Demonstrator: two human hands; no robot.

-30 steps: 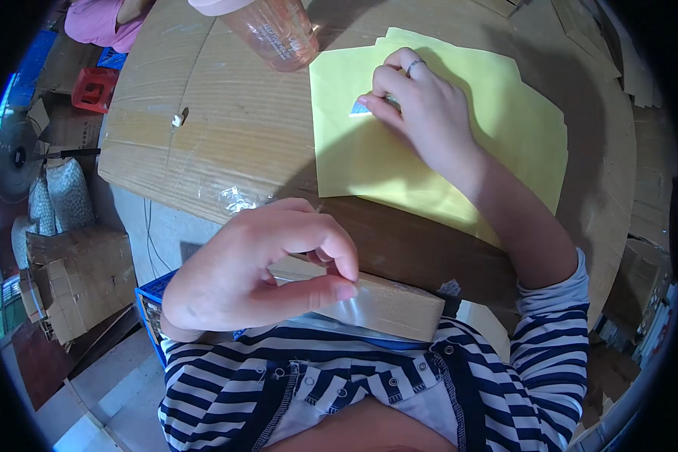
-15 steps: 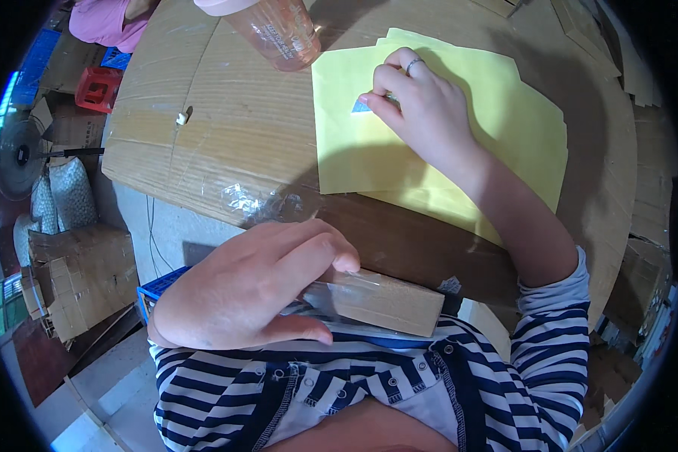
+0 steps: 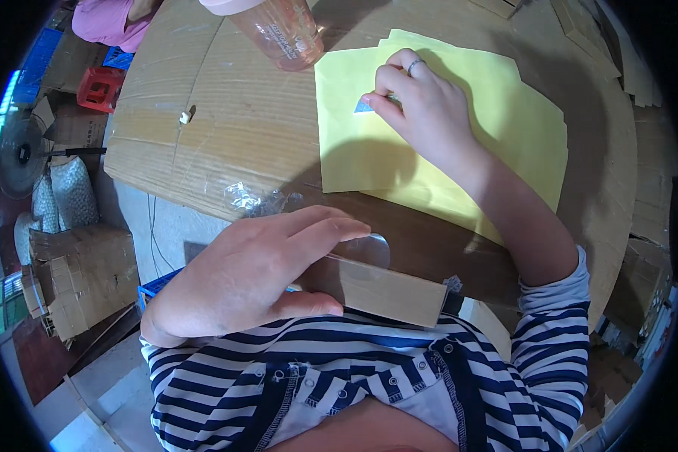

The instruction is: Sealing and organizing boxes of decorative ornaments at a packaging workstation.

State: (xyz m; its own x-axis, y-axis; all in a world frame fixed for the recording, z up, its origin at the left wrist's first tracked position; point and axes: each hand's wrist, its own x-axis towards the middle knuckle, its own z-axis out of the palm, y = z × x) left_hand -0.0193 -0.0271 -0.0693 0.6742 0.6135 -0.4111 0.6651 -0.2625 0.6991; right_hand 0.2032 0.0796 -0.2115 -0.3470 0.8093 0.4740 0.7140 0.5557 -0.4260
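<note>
My left hand [image 3: 252, 267] grips the left end of a small brown cardboard box [image 3: 388, 292] between the table edge and my striped top. Its fingers reach over the far edge, and the thumb lies across the near face. By the fingertips a clear, rounded piece of film [image 3: 373, 251] stands up behind the box. On a stack of yellow sheets [image 3: 505, 143], my right hand [image 3: 426, 98] is closed in a pinch and wears a ring. A small blue-and-white piece [image 3: 362, 106] shows at its thumb tip; what else the fingers hold is hidden.
A pink-lidded translucent bottle [image 3: 282, 34] stands at the far side of the cardboard-covered table [image 3: 226, 98]. Crumpled clear film [image 3: 252, 200] lies at its near edge. A fan [image 3: 24, 154], a red crate [image 3: 99, 89] and a carton [image 3: 83, 279] are at left. Another person's pink sleeve [image 3: 109, 22] shows.
My left hand's fingers have stretched to the right, and the box has turned slightly. The clear film now stands up rounded past the fingertips. My right hand has stayed on the yellow sheets.
</note>
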